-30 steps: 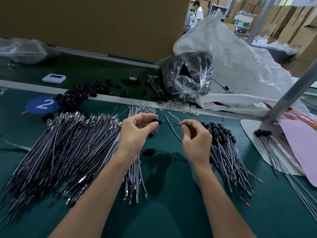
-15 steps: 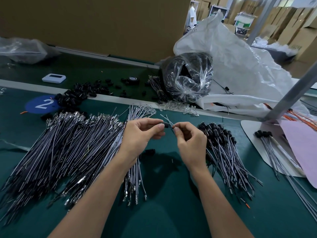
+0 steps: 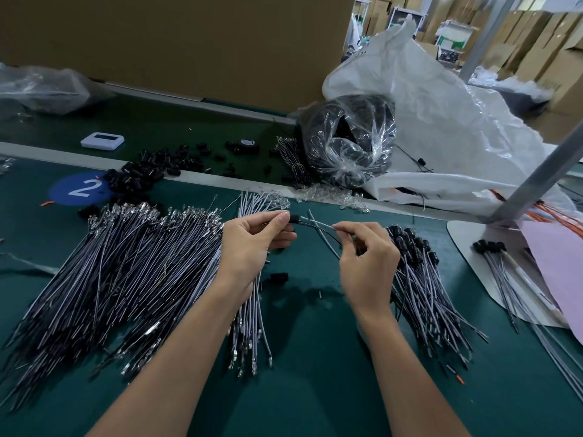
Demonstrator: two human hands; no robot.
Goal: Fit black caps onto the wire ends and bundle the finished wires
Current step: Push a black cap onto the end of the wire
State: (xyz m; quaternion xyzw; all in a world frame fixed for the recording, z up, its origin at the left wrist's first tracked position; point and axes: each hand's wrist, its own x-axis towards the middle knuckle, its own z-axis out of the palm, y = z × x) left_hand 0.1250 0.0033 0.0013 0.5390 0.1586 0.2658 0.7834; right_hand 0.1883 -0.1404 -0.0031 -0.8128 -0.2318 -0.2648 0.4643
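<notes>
STEP: capping one wire, well right of the round blue "2" sticker [image 3: 80,188] | GRIP: left hand [image 3: 252,244] pinches a small black plastic cap [image 3: 294,219]; right hand [image 3: 367,263] pinches a thin grey wire [image 3: 317,223], its end at the cap | DONE: modest heap of black-capped grey wires [image 3: 422,279], far right of sticker | LEFT: much larger fan of bare-ended grey wires [image 3: 126,263] below sticker; heap lies loose, unbundled; judged early

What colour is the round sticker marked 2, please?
The sticker is blue with a white numeral; the head view shows it.
</notes>
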